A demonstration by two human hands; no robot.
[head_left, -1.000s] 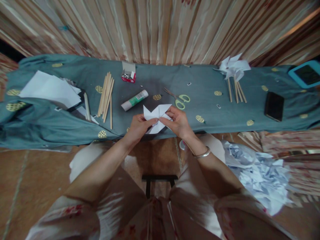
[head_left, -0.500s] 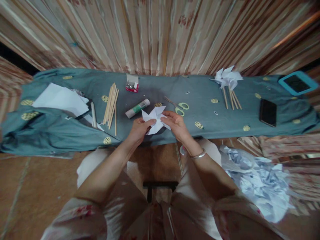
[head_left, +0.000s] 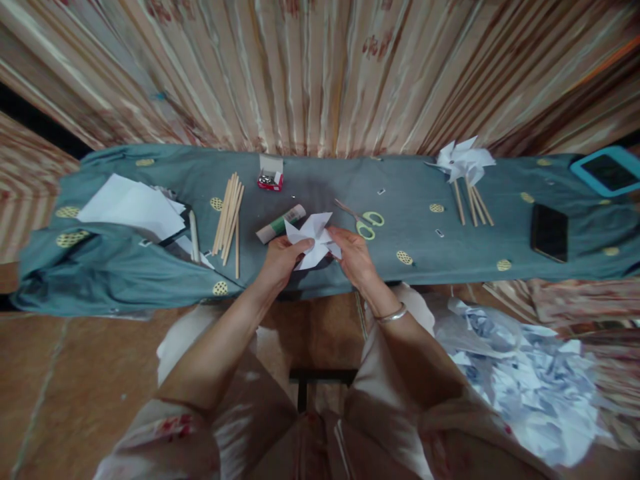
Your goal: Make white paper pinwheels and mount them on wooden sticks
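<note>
A white folded paper pinwheel (head_left: 313, 239) is held over the near edge of the table, which is covered with a grey-green cloth (head_left: 310, 187). My left hand (head_left: 281, 261) pinches its left side with the fingers closed. On the pinwheel's right side, my right hand (head_left: 355, 253) grips it too, fingertips pressed at the middle. A silver bangle is on my right wrist. A glue stick (head_left: 279, 223) lies just behind the pinwheel. Green-handled scissors (head_left: 364, 221) lie to the right of it.
Several wooden sticks (head_left: 229, 215) lie left of centre, with a small red box (head_left: 271, 173) behind. White paper sheets (head_left: 127, 205) are at the left. Finished pinwheels on sticks (head_left: 465, 175), a black phone (head_left: 549, 231) and a blue-cased tablet (head_left: 607, 169) are at the right. Crumpled paper (head_left: 525, 373) fills a bag by my right knee.
The pinwheel has turned a little in my hands and its flaps are drawn closer to the middle. The head camera has tipped, so the table sits lower in view.
</note>
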